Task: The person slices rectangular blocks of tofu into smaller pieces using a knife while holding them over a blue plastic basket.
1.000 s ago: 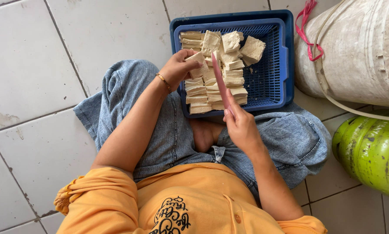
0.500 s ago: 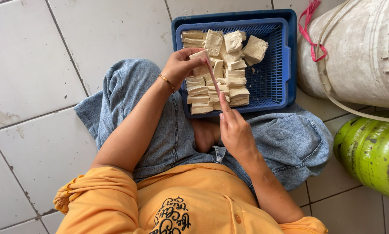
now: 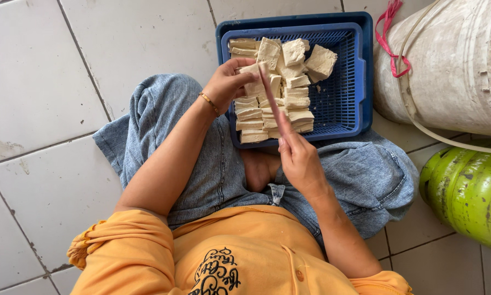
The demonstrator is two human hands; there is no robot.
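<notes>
On the left, white floor tiles (image 3: 54, 82) run to the picture's edge, with a dark stain near the left side. The person sits on them in an orange shirt (image 3: 229, 257) and blue jeans (image 3: 201, 153), knees spread. The left hand (image 3: 226, 84), with a thin gold bracelet (image 3: 206, 102) at the wrist, grips a pale tofu block (image 3: 254, 79) between thumb and fingers, held just above the near-left part of a blue basket (image 3: 354, 71). A pink knife (image 3: 271, 98) meets the block's right side, its blade slanting up and left. The right hand (image 3: 300, 161) is wrapped round the knife's handle, below the basket's near edge. The basket rests against the knees, and tofu pieces (image 3: 289, 82) fill its left half: neat stacked slices along the near-left corner, looser chunks toward the far edge. Its right half shows bare mesh. Right of the basket stands a dirty white bucket (image 3: 447, 65) with a pink ribbon (image 3: 390, 38). Below it, at the right edge, lies a green gas cylinder (image 3: 469, 191).
</notes>
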